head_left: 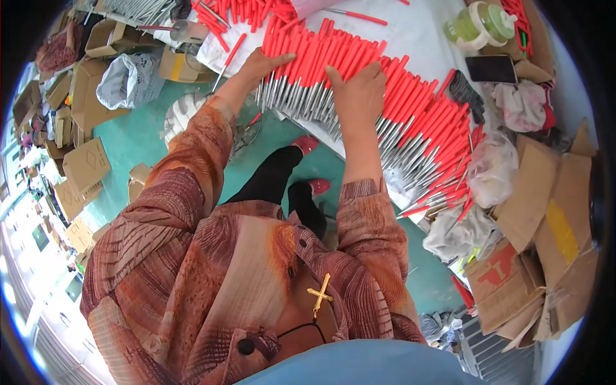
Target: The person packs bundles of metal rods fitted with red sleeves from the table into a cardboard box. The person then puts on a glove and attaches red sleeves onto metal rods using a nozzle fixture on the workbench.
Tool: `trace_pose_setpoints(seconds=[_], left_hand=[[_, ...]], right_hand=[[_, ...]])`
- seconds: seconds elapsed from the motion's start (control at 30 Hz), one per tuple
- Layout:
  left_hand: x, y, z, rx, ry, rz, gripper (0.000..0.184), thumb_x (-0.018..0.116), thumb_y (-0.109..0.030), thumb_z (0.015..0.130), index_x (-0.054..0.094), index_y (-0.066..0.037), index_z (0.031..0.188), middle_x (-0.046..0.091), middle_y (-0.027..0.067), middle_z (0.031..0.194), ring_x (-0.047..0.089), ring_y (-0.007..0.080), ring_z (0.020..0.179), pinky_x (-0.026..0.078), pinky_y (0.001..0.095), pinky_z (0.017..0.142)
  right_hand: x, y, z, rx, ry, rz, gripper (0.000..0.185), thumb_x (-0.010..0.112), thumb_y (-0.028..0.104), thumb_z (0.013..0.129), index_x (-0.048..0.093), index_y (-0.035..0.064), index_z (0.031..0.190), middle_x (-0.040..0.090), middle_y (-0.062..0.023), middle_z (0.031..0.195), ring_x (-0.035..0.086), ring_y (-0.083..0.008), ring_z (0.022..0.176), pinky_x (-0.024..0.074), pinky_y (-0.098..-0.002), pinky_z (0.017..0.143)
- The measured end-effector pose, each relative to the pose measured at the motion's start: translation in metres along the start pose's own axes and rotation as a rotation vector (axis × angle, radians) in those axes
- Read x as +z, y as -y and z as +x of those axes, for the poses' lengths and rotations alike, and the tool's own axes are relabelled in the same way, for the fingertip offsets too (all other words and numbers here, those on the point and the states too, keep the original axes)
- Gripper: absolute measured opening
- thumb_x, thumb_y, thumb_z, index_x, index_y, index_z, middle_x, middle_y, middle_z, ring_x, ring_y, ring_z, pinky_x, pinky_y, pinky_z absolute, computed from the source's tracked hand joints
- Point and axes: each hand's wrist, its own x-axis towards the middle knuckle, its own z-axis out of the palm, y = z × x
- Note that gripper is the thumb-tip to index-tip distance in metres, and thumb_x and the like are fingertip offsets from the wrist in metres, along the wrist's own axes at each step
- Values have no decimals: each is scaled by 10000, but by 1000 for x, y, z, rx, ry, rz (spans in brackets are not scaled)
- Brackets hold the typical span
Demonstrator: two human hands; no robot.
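A long, fanned row of red-handled screwdrivers [410,96] lies along the edge of a white-covered table, with metal shafts toward me. My left hand [264,64] is at the row's left end, its thumb stretched over the handles; its other fingers are partly hidden. Over the middle of the row rests my right hand [358,93], thumb and fingers spread apart on the handles. Between my hands a stretch of handles stands packed closely side by side. The tips of several screwdrivers at the right end point in uneven directions.
More red handles [247,9] are heaped at the back. A green jug [478,27], a phone [491,69] and a dark glove [466,96] lie at the right. Plastic bags [493,168] and cardboard boxes [507,282] crowd the right side. Other boxes [90,90] stand on the left floor.
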Motion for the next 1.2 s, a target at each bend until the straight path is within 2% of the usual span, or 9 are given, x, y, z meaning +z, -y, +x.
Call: trace_pose_setpoints(seconds=[0.3,0.5,0.6,0.67,0.77,0.8,0.93,1.13,1.2], left_hand=[[36,-15,-26,-10,128,-413,472,741,-190,770,528,-3,1147,638,109,1017,645,198,874,555,333,746],[50,-32,-42,52,171,-451,484,725,-143,775,496,-13,1181,622,100,1055,633,185,917,550,327,772],[57,-41,-48,-2,228,-521,483,730,-129,765,503,-13,1175,622,97,1057,634,186,920,548,328,775],[62,-46,-49,35,257,-493,478,730,-121,761,508,-15,1170,623,96,1055,634,187,919,548,329,775],[80,-50,-52,88,307,-470,461,725,-106,758,523,-22,1164,628,93,1047,639,189,905,549,325,768],[84,-53,-53,106,312,-499,460,720,-106,763,521,-23,1169,629,94,1044,638,189,906,547,325,774],[108,-69,-58,144,443,-418,470,704,-70,750,518,-11,1178,630,100,1045,630,192,929,534,338,810],[156,-80,-100,242,675,-248,501,711,-18,689,527,3,1154,635,100,1030,632,200,919,527,332,807],[169,-76,-122,182,727,-115,587,733,4,645,501,-5,1185,614,95,1069,612,197,964,511,321,837]], right_hand=[[26,9,0,-56,-165,-60,1060,686,669,610,393,-156,1208,478,-256,1120,504,-385,958,487,-417,781],[24,0,5,22,-68,167,1020,657,690,638,424,-150,1167,489,-317,1168,471,-416,1127,397,-471,926],[31,-6,9,10,-227,312,921,737,579,640,434,-125,1150,520,-280,1121,514,-402,1052,424,-449,900],[25,-14,16,42,109,997,777,808,416,644,469,-79,1138,578,-222,1087,589,-307,992,473,-389,861],[4,-15,8,220,97,1279,592,822,245,660,525,-31,1092,625,-144,1024,633,-218,876,516,-336,789],[1,-21,10,130,161,1467,495,803,176,686,548,-15,1065,633,-106,1011,632,-177,870,524,-309,779],[-25,-46,-1,126,201,1623,523,795,111,678,527,0,1113,632,-94,1010,625,-162,891,519,-308,790],[-71,-78,-59,-74,-85,1755,608,780,57,671,476,-2,1195,606,-90,1075,597,-159,976,501,-320,848],[-81,-93,-94,-11,-152,1767,640,778,48,666,454,0,1217,594,-93,1098,594,-162,984,498,-321,858]])
